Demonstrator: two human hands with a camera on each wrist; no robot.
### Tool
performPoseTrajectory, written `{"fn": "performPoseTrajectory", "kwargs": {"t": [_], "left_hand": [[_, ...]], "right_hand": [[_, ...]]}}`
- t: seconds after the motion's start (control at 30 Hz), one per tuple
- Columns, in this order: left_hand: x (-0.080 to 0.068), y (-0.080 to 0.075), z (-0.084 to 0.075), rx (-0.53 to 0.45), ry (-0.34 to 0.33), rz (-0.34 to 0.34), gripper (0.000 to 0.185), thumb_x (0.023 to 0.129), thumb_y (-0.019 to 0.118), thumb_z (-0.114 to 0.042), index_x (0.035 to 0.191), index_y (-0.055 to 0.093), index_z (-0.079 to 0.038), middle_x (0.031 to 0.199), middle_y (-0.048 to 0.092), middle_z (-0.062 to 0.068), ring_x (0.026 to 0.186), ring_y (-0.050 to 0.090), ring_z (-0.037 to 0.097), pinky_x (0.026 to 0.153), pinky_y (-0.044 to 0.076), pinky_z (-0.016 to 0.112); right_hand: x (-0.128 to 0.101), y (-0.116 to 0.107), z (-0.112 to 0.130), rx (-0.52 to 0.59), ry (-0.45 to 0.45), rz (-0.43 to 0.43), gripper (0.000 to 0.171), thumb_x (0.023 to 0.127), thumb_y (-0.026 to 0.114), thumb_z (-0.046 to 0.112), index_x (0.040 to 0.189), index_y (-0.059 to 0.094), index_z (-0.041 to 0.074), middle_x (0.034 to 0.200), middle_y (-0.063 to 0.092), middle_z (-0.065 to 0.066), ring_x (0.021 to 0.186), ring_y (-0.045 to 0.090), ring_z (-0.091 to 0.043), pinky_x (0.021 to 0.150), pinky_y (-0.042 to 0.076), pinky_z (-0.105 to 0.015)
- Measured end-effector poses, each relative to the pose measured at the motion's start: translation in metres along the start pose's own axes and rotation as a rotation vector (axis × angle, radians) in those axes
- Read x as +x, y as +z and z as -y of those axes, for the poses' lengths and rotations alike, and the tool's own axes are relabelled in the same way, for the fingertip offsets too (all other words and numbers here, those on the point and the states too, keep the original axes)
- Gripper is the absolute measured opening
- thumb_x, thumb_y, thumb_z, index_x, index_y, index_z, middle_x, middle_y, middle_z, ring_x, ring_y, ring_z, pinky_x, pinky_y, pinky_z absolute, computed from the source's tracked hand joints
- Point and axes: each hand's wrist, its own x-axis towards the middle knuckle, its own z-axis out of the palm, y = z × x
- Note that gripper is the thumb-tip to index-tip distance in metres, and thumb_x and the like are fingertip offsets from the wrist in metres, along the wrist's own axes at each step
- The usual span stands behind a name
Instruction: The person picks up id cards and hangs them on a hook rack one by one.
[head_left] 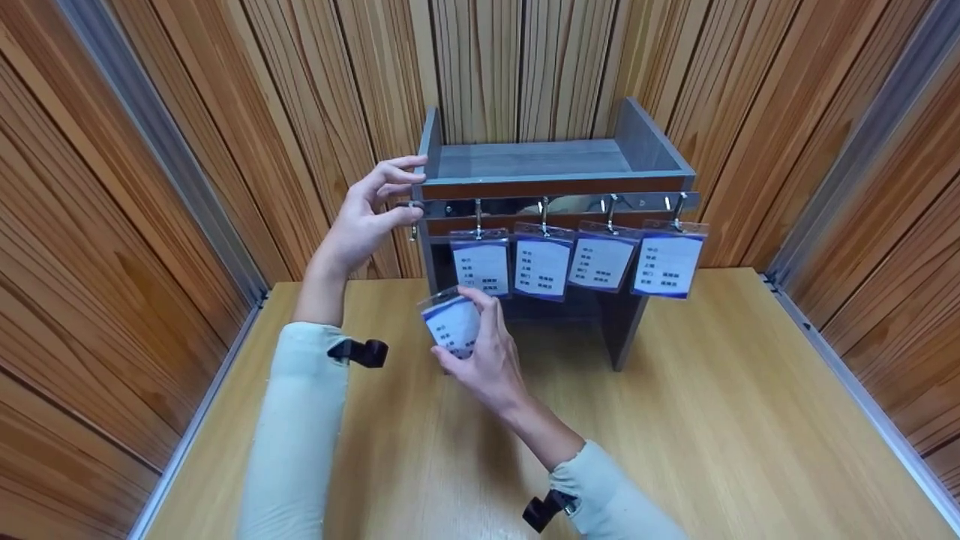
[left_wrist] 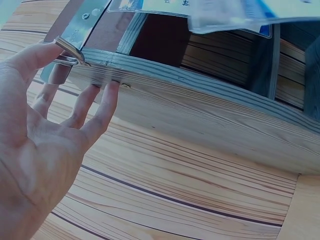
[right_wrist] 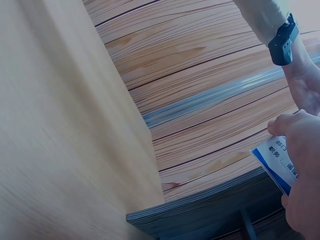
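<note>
A grey wooden shelf rack [head_left: 555, 180] bears a shiny metal hook rail [head_left: 517, 204] along its front. My left hand [head_left: 367, 214] is at the rack's left end, its fingertips touching the side panel [left_wrist: 165, 100]. The left thumb rests at the leftmost hook [left_wrist: 70, 50]. Below and in front of the rail, my right hand [head_left: 487, 360] pinches a clear-sleeved ID badge [head_left: 450, 326], tilted, between thumb and fingers. In the right wrist view, that badge [right_wrist: 276, 159] is partly hidden by the hand. Several like badges [head_left: 541, 262] hang from the other hooks.
The rack stands on a light wooden table [head_left: 720, 420] near wood-plank walls [head_left: 300, 97]. Metal strips [head_left: 202, 180] run up the corners. Black camera mounts [head_left: 367, 352] are strapped at both wrists. The hanging badges overlap the rack's lower opening.
</note>
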Motion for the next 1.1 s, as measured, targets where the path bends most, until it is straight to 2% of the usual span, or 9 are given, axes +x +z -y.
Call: {"fn": "performPoseTrajectory", "kwargs": {"t": [0.27, 0.43, 0.63, 0.9, 1.1], "left_hand": [[-0.001, 0.000, -0.001, -0.009, -0.006, 0.001, 0.032, 0.106, 0.067, -0.003, 0.137, 0.068, -0.011, 0.175, 0.052, 0.003, 0.154, 0.053, 0.033, 0.121, 0.052, 0.061], [0.000, -0.001, 0.001, -0.016, -0.006, 0.003, 0.032, 0.105, 0.067, -0.001, 0.136, 0.068, -0.009, 0.175, 0.051, 0.004, 0.154, 0.053, 0.033, 0.119, 0.054, 0.058], [0.000, 0.000, 0.001, -0.014, -0.003, 0.007, 0.032, 0.106, 0.067, -0.002, 0.136, 0.067, -0.009, 0.175, 0.051, 0.005, 0.154, 0.052, 0.034, 0.119, 0.054, 0.059], [0.001, 0.001, 0.001, -0.011, 0.006, 0.006, 0.032, 0.105, 0.068, -0.001, 0.136, 0.068, -0.010, 0.174, 0.051, 0.006, 0.153, 0.053, 0.034, 0.118, 0.054, 0.060], [0.002, -0.001, 0.000, -0.004, 0.001, 0.006, 0.033, 0.104, 0.067, -0.001, 0.135, 0.068, -0.010, 0.175, 0.051, 0.006, 0.153, 0.053, 0.035, 0.120, 0.053, 0.063]], "right_hand": [[0.015, 0.002, 0.010, -0.021, -0.080, -0.046, 0.092, 0.086, 0.095, 0.009, 0.159, 0.040, 0.015, 0.156, 0.055, -0.021, 0.131, 0.069, -0.040, 0.105, 0.065, -0.051], [0.022, 0.003, 0.018, -0.029, -0.111, -0.052, 0.090, 0.088, 0.094, 0.010, 0.160, 0.041, 0.014, 0.158, 0.055, -0.020, 0.133, 0.069, -0.038, 0.106, 0.065, -0.050], [0.027, 0.005, 0.023, -0.013, -0.114, -0.069, 0.088, 0.090, 0.093, 0.012, 0.162, 0.042, 0.015, 0.154, 0.056, -0.018, 0.134, 0.068, -0.035, 0.108, 0.063, -0.048], [0.035, 0.007, 0.031, -0.012, -0.119, -0.083, 0.089, 0.090, 0.094, 0.015, 0.164, 0.045, 0.015, 0.143, 0.057, -0.017, 0.122, 0.069, -0.031, 0.098, 0.066, -0.042], [0.043, 0.009, 0.036, -0.011, -0.150, -0.091, 0.089, 0.089, 0.094, 0.015, 0.164, 0.046, 0.015, 0.140, 0.056, -0.017, 0.118, 0.067, -0.029, 0.096, 0.065, -0.038]]}}
